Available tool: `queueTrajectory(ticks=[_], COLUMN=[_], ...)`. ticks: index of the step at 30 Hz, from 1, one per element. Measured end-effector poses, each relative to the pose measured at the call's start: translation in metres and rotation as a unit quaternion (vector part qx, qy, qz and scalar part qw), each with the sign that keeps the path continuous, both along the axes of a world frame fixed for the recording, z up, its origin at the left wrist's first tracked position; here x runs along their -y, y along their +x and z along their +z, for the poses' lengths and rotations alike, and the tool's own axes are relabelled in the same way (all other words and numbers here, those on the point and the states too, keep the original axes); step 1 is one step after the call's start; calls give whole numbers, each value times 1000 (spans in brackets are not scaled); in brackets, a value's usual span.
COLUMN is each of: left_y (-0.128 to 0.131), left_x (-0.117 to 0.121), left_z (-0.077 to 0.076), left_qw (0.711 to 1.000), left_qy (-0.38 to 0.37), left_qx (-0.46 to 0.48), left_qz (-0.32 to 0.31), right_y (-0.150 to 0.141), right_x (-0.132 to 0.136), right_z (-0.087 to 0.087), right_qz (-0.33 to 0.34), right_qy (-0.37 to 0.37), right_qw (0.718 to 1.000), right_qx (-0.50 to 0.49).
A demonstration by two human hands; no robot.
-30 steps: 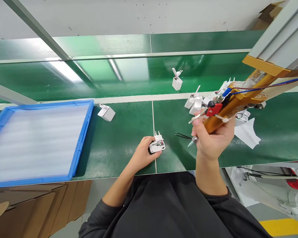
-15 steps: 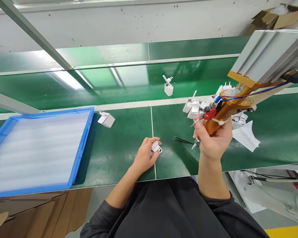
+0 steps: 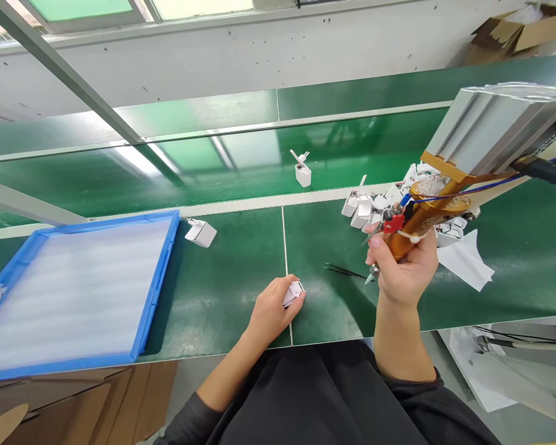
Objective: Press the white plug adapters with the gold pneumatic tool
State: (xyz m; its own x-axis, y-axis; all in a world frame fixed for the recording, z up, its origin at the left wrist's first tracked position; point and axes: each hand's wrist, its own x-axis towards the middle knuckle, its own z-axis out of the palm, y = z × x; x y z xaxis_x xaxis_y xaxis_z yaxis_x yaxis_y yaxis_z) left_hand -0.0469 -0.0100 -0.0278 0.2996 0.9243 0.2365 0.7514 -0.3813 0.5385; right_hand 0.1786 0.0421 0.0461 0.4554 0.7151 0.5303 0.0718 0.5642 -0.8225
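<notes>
My left hand (image 3: 273,307) is closed around a small white charger housing (image 3: 293,294) at the table's near edge, partly hidden by the fingers. In my right hand (image 3: 406,272) is an orange glue dispensing gun (image 3: 410,232), tilted, its pale blue nozzle tip (image 3: 369,279) pointing down and left. The tip is apart from the housing. Between the hands lie black tweezers (image 3: 343,271) on the green table. Behind the gun is a pile of open white charger housings (image 3: 364,207), partly hidden.
A blue tray (image 3: 160,284) with a white foam liner stands at left. One white housing (image 3: 201,233) lies beside it; another (image 3: 303,175), lid raised, stands on the far green strip. White paper (image 3: 467,259) lies right of the gun. A cardboard box (image 3: 521,34) sits at the back right.
My left hand has turned the charger housing; its plug pins, visible upright before, no longer show. My right hand still holds the glue gun in about the same place. The whole view has shifted slightly.
</notes>
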Motion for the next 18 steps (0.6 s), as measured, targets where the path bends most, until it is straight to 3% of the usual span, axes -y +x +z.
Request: queueTrajectory(ticks=[5, 12, 18], left_y=[-7, -12, -15], left_x=[-5, -10, -12], left_z=[-5, 15, 15], left_qw=[996, 973, 973], left_qy=[46, 14, -10], left_qx=[-55, -199, -180], left_qz=[-60, -119, -144], right_y=[2, 2, 3], right_x=[0, -1, 1], right_z=[-1, -1, -3], right_qz=[-2, 0, 3], right_qy=[4, 12, -9], right_qw=[1000, 1000, 999], right_qx=[-1, -8, -37])
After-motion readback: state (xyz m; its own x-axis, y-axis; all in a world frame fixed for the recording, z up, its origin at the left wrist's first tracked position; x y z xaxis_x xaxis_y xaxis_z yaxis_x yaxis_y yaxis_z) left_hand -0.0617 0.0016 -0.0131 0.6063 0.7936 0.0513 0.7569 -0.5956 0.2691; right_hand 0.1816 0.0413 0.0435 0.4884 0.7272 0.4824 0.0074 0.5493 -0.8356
